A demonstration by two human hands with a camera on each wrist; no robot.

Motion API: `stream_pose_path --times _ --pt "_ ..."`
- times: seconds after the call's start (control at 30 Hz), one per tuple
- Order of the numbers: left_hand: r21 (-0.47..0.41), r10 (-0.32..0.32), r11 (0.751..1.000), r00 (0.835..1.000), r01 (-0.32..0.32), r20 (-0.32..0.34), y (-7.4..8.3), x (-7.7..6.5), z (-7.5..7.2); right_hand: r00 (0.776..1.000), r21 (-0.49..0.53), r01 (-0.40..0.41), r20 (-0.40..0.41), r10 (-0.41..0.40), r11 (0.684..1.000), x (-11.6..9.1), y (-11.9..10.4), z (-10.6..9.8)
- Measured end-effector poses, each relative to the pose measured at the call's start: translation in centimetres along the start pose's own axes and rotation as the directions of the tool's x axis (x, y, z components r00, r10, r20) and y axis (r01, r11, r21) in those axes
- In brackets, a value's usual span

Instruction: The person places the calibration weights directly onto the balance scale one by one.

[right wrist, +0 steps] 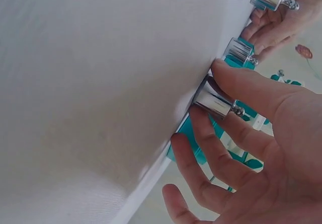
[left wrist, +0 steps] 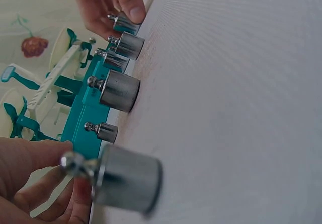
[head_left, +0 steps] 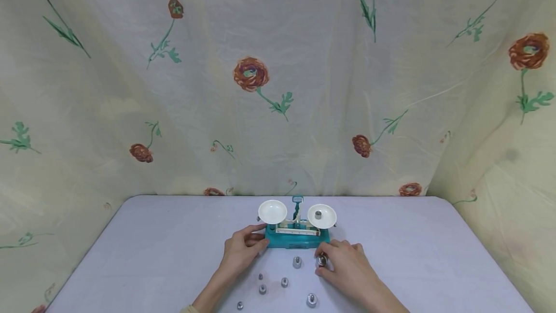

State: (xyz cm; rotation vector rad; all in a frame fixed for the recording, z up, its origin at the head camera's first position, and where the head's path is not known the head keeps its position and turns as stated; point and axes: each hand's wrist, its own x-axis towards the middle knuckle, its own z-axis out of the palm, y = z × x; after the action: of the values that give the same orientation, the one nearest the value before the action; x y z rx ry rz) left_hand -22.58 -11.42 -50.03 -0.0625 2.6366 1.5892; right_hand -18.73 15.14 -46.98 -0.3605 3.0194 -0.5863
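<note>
A teal balance scale (head_left: pixel 297 240) with two white pans stands on the table, a small metal weight (head_left: pixel 318 215) in its right pan. My left hand (head_left: pixel 243 250) holds the left end of the scale's base, thumb at the front corner and fingers farther back. In front of the scale's right end, my right hand (head_left: pixel 347 267) grips a large knobbed metal weight (right wrist: pixel 214 99) between thumb and fingers. The right wrist view shows this weight upright at the table surface, with the little finger free of it. Another weight (head_left: pixel 297 262) stands just left of it.
Several knobbed weights of different sizes stand between the forearms, among them a larger one (head_left: pixel 312 300) near the right wrist and a tiny one (head_left: pixel 260 277) near the left. A white cloth covers the table (head_left: pixel 152 255). Floral curtains (head_left: pixel 304 110) hang behind and beside it.
</note>
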Motion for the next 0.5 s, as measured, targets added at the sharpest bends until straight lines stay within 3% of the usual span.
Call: stream_pose_path --times 0.5 --pt "-0.009 0.002 1.000 1.000 -0.002 0.000 -0.07 0.07 -0.08 1.000 -0.015 -0.031 0.000 0.031 0.999 0.13 0.08 -0.04"
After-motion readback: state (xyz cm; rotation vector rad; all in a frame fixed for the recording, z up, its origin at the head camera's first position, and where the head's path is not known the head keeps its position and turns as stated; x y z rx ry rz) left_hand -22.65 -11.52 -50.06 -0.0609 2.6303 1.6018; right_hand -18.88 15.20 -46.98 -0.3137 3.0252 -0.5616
